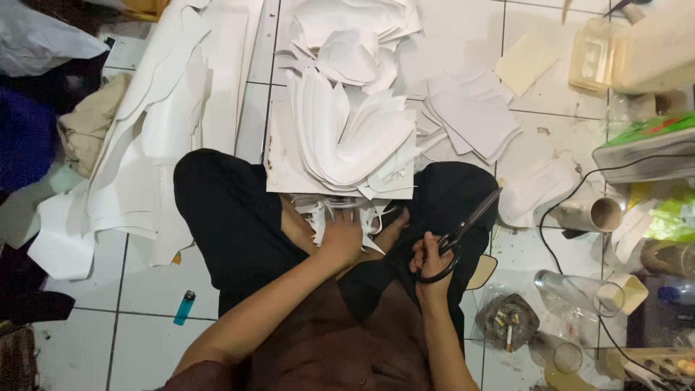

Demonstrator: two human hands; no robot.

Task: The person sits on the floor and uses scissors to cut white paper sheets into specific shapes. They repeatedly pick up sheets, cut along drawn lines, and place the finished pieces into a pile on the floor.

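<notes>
I sit cross-legged in black trousers on a white tiled floor. My right hand [429, 262] grips black scissors [467, 226], blades closed and pointing up to the right over my knee. My left hand [340, 237] reaches down, palm on white paper offcuts [346, 210] lying between my legs. A flat white board [284, 170] rests across my shins and carries a stack of curved white cut pieces [347, 137], fanned out and overlapping.
Large white sheets [156, 123] lie at left, more cut pieces [474, 108] at upper right. A blue lighter [184, 308] sits on the tiles. An ashtray [505, 322], bottles [572, 289], a tape roll [604, 213] and a black cable [561, 206] crowd the right side.
</notes>
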